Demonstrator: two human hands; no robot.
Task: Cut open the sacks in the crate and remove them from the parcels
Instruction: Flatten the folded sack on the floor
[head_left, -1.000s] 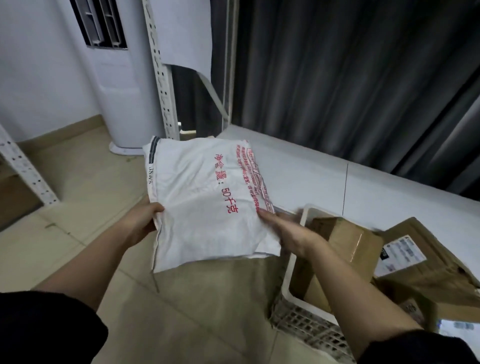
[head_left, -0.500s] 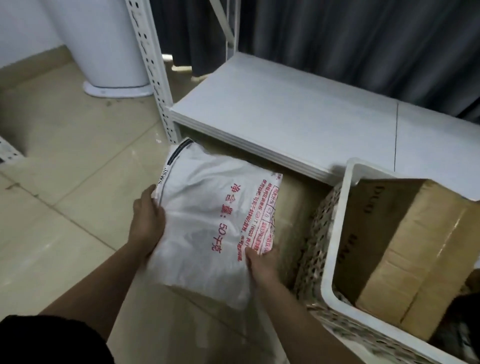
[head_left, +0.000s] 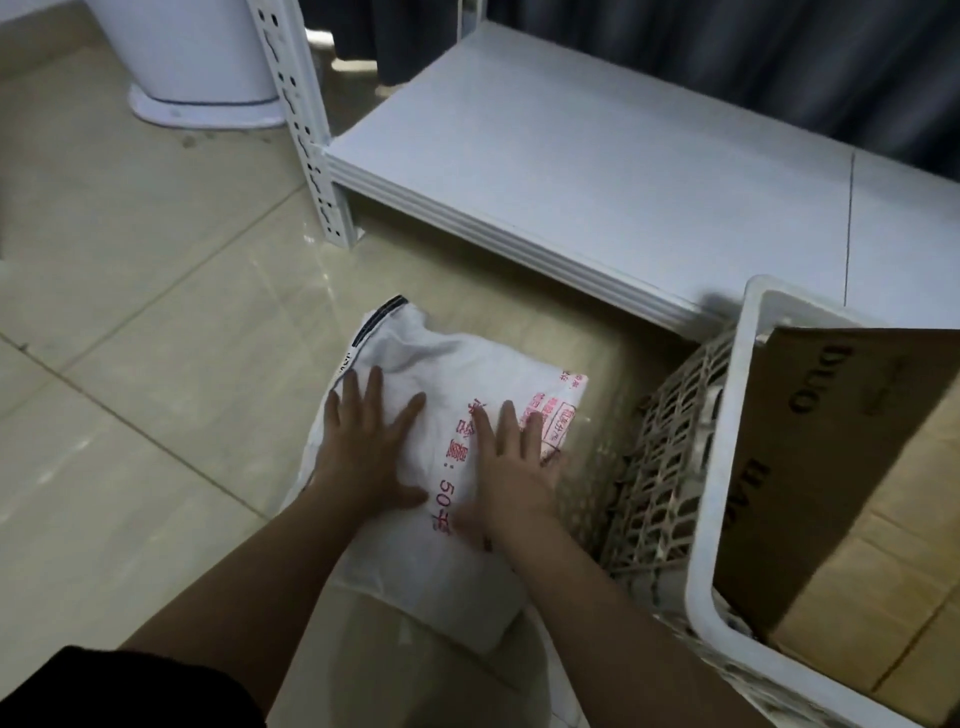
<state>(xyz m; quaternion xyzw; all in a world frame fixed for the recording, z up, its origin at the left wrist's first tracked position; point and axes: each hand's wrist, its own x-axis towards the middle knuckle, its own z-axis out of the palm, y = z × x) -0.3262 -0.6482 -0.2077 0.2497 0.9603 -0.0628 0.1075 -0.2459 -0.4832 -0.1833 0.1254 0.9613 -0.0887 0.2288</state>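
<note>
Both hands (head_left: 371, 447) flat, fingers (head_left: 511, 423) spread, atop floor-laid sack (head_left: 441, 561)

sack (head_left: 457, 395) and crate (head_left: 717, 519) on floor (head_left: 130, 338)

Two hands, left hand (head_left: 363, 447) and right hand (head_left: 511, 467), one white printed sack (head_left: 441, 395), one white plastic crate (head_left: 727, 467), one cardboard box (head_left: 841, 493), one low white shelf (head_left: 597, 156).

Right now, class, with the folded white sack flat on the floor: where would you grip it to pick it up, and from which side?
Pinch the sack at its far-left corner by the dark band, from the left. That corner sticks out free; the crate crowds the right side.
</note>
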